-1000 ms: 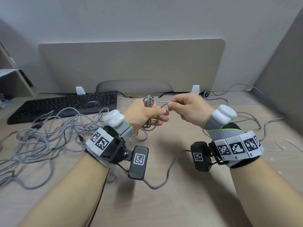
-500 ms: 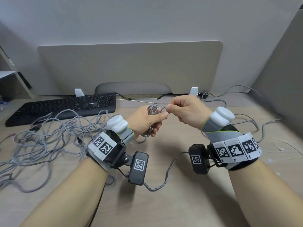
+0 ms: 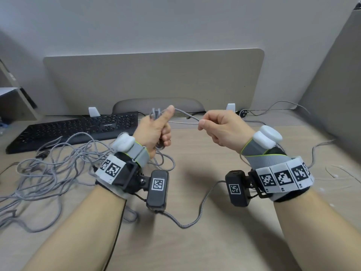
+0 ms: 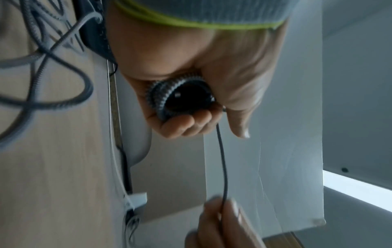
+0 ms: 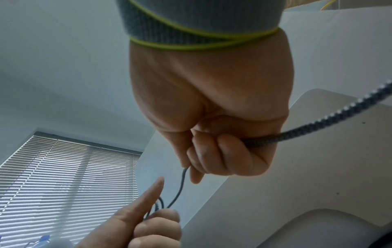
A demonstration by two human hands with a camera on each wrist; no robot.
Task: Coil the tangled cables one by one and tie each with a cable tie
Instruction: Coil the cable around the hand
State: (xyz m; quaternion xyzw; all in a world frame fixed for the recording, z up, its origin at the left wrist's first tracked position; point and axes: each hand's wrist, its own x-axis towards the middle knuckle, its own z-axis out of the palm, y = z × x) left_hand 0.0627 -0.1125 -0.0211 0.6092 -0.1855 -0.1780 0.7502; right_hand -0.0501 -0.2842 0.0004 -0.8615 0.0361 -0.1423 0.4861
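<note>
My left hand (image 3: 156,130) is raised above the desk and grips a small coil of grey braided cable (image 4: 167,99), thumb stretched up. A taut stretch of the same cable (image 3: 187,115) runs from that coil to my right hand (image 3: 218,128), which pinches it between thumb and forefinger. In the right wrist view the braided cable (image 5: 318,125) passes through the curled fingers (image 5: 231,156) and leaves to the right. A heap of tangled grey cables (image 3: 48,169) lies on the desk to the left, one loop (image 3: 166,163) trailing under the left hand.
A black keyboard (image 3: 78,128) lies at the back left, before a beige partition (image 3: 156,81). More thin cables (image 3: 322,149) trail along the right side of the wooden desk (image 3: 195,241). A braided lead (image 3: 193,216) joins the two wrist cameras. A shelf (image 3: 17,102) stands at far left.
Both hands have risen and drawn apart. The right hand has pulled a length of cable out to the right, and the left thumb has lifted off the coil.
</note>
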